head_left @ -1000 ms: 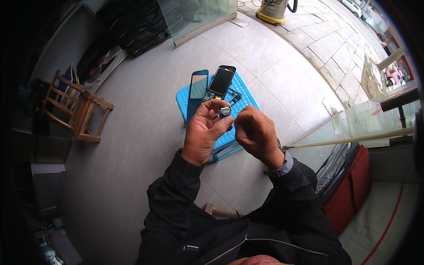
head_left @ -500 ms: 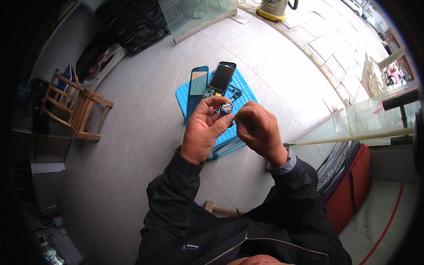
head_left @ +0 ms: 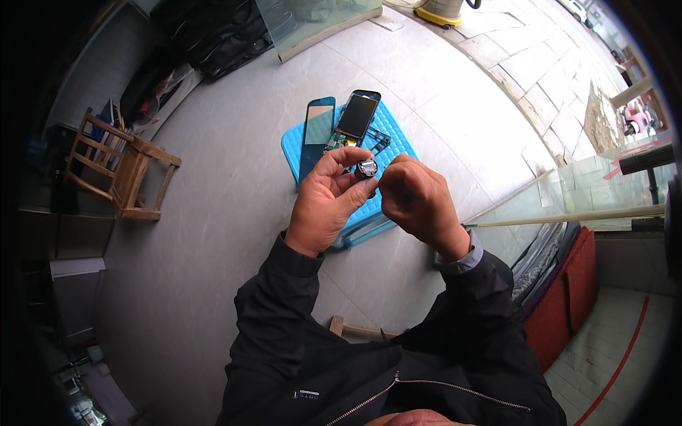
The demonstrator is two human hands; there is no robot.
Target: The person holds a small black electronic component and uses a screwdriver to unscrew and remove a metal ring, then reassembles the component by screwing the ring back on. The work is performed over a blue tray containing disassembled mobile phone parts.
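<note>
Left hand and right hand pinch a small round part between their fingertips, above a blue stool. On the stool lie an opened phone and a glass panel.

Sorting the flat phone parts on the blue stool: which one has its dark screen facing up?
The phone on the right, black-framed with a dark screen. The blue-edged panel to its left is longer, thinner and pale in the middle. Both lie on the blue stool.
</note>
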